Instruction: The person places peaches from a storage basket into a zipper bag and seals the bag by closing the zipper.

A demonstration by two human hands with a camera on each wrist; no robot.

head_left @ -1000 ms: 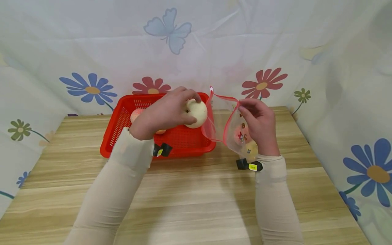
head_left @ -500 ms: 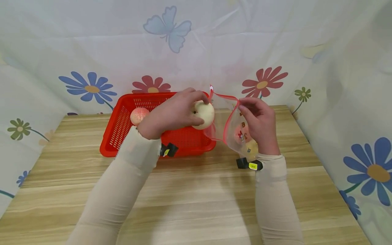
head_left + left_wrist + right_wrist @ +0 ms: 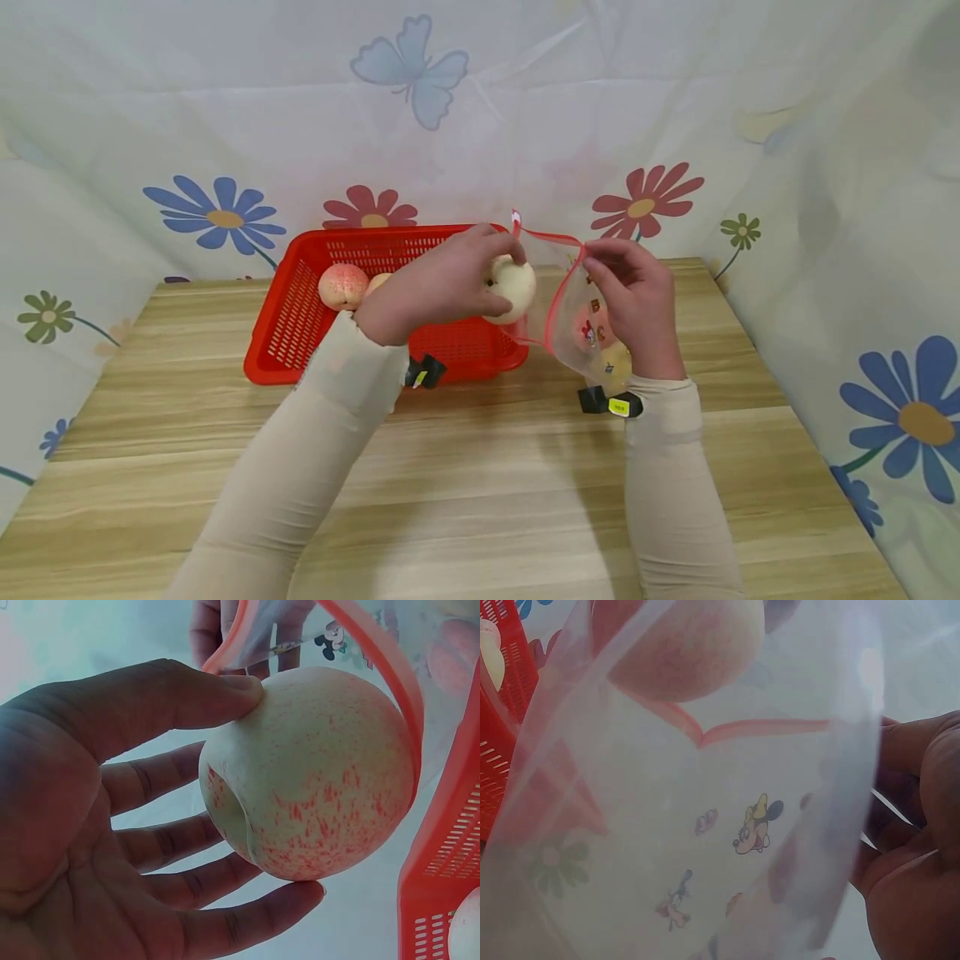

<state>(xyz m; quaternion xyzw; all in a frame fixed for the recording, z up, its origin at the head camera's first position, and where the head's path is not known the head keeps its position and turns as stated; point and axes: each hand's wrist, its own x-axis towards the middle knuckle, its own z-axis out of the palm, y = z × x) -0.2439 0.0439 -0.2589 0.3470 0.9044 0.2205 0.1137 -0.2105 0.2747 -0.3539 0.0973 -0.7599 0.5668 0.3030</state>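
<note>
My left hand (image 3: 453,279) grips a pale peach (image 3: 513,289) with red speckles, thumb on one side and fingers on the other. In the left wrist view the peach (image 3: 315,780) overlaps the pink-red rim of a clear zip bag (image 3: 405,682). My right hand (image 3: 637,300) pinches the right edge of this bag's mouth between thumb and fingers, and the mouth gapes toward the peach. Cartoon figures are printed on the bag (image 3: 652,877). Through its wall a pink round fruit (image 3: 588,325) and a yellowish one (image 3: 617,367) show low down.
A red slotted plastic basket (image 3: 281,350) stands on the wooden table (image 3: 465,483), under my left forearm. In it lie a pink peach (image 3: 343,287) and a paler one (image 3: 378,283), partly behind my wrist. A flowered cloth (image 3: 525,125) hangs behind the table.
My left hand has carried the peach rightward from over the basket to the bag's mouth. More of the basket's fruit shows behind it. The right hand and bag stay nearly still.
</note>
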